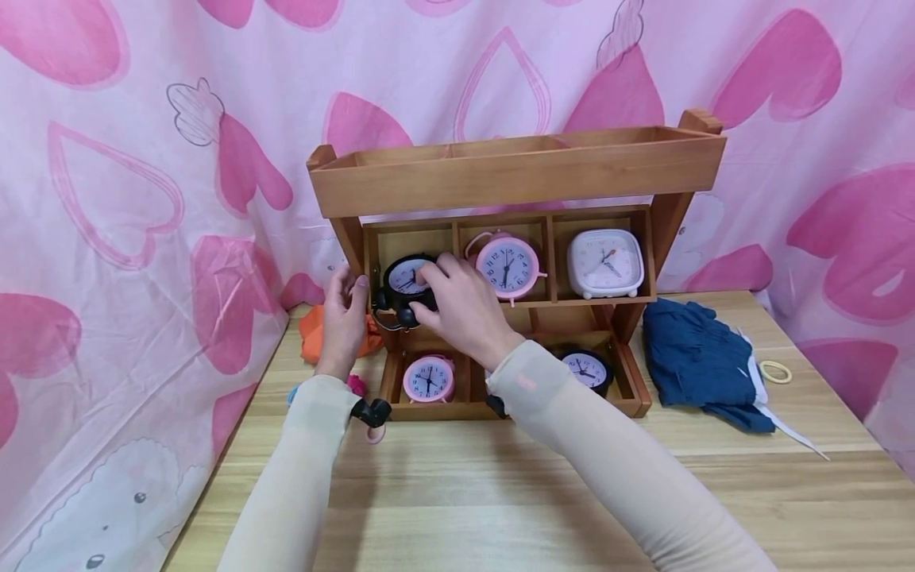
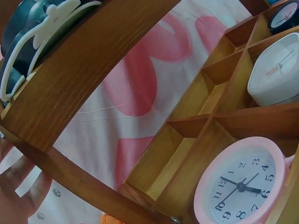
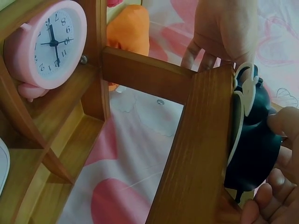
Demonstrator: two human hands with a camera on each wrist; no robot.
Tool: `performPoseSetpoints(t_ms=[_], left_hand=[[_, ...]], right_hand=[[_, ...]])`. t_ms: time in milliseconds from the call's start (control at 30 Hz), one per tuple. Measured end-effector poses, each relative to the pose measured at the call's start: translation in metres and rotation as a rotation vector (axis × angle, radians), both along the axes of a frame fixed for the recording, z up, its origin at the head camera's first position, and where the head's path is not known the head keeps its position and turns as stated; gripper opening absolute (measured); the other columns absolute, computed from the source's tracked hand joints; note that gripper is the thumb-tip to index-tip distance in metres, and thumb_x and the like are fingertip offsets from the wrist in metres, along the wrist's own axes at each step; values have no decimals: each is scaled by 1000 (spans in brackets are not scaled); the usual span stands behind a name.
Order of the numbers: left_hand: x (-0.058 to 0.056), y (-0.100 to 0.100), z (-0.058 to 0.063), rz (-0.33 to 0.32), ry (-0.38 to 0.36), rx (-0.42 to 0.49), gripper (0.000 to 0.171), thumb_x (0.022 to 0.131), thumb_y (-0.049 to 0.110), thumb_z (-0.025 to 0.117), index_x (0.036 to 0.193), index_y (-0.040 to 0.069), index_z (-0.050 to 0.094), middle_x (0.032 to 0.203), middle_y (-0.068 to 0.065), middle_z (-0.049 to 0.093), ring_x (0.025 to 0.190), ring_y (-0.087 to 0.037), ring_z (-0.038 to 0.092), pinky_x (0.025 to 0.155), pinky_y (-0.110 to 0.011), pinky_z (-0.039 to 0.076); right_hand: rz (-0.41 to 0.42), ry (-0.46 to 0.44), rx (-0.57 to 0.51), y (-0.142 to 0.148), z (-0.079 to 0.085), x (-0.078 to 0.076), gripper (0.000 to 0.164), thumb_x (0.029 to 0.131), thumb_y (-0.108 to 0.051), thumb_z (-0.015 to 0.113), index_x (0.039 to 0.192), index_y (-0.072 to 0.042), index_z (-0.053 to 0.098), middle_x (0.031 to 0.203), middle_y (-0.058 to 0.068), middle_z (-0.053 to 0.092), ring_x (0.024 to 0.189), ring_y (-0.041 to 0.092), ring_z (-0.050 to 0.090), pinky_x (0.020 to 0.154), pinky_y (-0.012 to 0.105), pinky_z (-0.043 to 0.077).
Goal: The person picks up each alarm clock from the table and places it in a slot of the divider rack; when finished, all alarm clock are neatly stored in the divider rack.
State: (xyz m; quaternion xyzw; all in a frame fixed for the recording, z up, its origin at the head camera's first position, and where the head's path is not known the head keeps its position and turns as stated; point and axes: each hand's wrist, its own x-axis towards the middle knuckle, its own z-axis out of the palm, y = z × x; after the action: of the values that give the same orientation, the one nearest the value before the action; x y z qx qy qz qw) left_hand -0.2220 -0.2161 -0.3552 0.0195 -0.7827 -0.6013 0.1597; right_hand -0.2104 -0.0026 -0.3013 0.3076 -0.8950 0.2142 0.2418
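Note:
In the head view my right hand (image 1: pixel 465 306) grips a black twin-bell alarm clock (image 1: pixel 409 276) at the left compartment of the wooden rack's (image 1: pixel 515 183) middle tier. The clock leans back, its white face turned upward. Thumb and fingers curl round its dark body (image 3: pixel 254 144) in the right wrist view, where a pale bow-shaped handle piece (image 3: pixel 251 95) shows. My left hand (image 1: pixel 343 318) is at the rack's left end, fingers loosely extended beside the wood. To the right on this tier sit a pink alarm clock (image 1: pixel 507 268) and a white square clock (image 1: pixel 606 266).
The lower tier holds a pink clock (image 1: pixel 429 379), a white clock (image 2: pixel 275 70) hidden behind my forearm in the head view, and a black-rimmed clock (image 1: pixel 586 369). Orange cloth (image 1: pixel 312 334) lies left; dark blue cloth (image 1: pixel 700 361) and a yellow ring (image 1: pixel 775 371) lie right.

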Motion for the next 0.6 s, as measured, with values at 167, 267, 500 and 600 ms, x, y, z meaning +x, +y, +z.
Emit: performPoseSetpoints(t_ms=[167, 267, 500, 600], left_hand=[[-2, 1, 0, -5, 11, 8, 58, 101, 51, 46, 152, 28, 32, 156, 0, 39, 144, -20, 38, 119, -42, 32], [-2, 2, 0, -3, 1, 7, 58, 101, 51, 46, 152, 28, 32, 156, -1, 39, 144, -21, 38, 119, -43, 32], [8, -2, 2, -7, -3, 64, 57, 102, 38, 49, 154, 25, 30, 156, -6, 40, 141, -23, 42, 115, -45, 38], [27, -8, -3, 1, 0, 72, 54, 104, 34, 48, 154, 26, 30, 153, -6, 44, 137, -24, 47, 107, -39, 47]], right_hand=[[-10, -16, -5, 1, 0, 1, 36, 89, -41, 70, 114, -15, 65, 105, 3, 61, 91, 19, 58, 82, 33, 53], [-7, -35, -25, 6, 0, 3, 37, 90, -41, 69, 116, -15, 64, 109, 4, 60, 97, 20, 58, 87, 35, 53], [44, -38, -136, 41, 1, 31, 39, 91, -41, 67, 117, -13, 63, 116, 5, 59, 110, 22, 56, 98, 39, 49], [42, -43, -187, 68, -4, 52, 39, 90, -39, 69, 117, -12, 64, 117, 4, 61, 112, 21, 56, 99, 40, 50]])
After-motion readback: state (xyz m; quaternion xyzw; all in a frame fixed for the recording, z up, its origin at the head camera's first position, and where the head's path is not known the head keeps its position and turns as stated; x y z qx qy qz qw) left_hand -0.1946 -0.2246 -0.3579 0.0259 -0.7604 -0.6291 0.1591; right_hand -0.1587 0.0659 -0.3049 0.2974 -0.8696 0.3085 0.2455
